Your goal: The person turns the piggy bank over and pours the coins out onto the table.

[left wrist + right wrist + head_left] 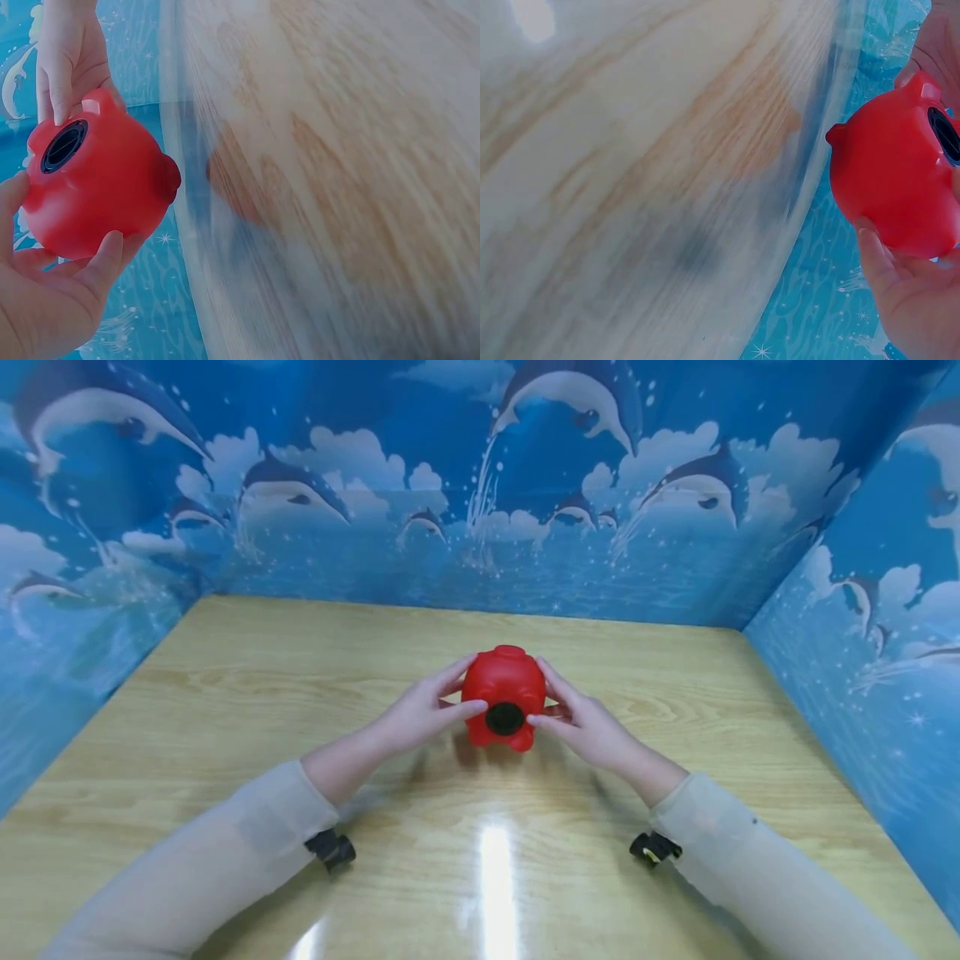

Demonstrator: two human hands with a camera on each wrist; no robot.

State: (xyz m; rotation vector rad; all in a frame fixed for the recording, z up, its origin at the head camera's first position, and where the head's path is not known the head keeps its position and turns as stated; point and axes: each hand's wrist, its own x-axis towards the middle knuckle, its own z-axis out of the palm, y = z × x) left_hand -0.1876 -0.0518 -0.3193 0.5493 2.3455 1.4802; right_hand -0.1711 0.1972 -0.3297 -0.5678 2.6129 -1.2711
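A glossy red piggy bank (pixel 502 678) with stubby feet is held just above the table, its round black plug (pixel 505 719) turned toward me. My left hand (pixel 420 714) grips its left side, thumb near the plug. From the other side my right hand (pixel 596 731) grips it, with the thumb by the plug's right edge. In the left wrist view the bank (pixel 105 195) shows a rounded knob pointing at the table, with a gap between. The right wrist view cuts off part of the bank (pixel 892 176) and its plug at the frame edge.
The wood-grain table (pixel 315 660) reflects bright light near its front. Blue walls (pixel 450 560) printed with dolphins and clouds stand at the back and both sides. Small black devices (pixel 330 850) are strapped at both wrists over pale sleeves.
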